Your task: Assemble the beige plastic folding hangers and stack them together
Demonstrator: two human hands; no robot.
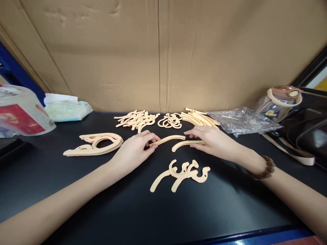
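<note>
My left hand (138, 146) pinches the left end of a curved cream plastic arm (170, 138). The fingers of my right hand (213, 141) close on the right end of a second curved arm (184, 144), just to the right of the first. Nearer to me lie cream hook-shaped pieces (181, 175), overlapping one another. Joined cream parts (95, 144), folded into a loop, rest left of my left hand. Behind my hands are a pile of hooked pieces (138, 119), a small heap of curved hooks (170, 120) and a stack of long arms (198, 118).
On the black table (122, 211), a tissue pack (67, 109) and a white-and-red container (25, 110) stand at the left. Crumpled clear plastic (235, 119), a transparent bottle (277, 103) and a black bag (306, 129) with a strap are at the right. Cardboard (114, 58) rises behind.
</note>
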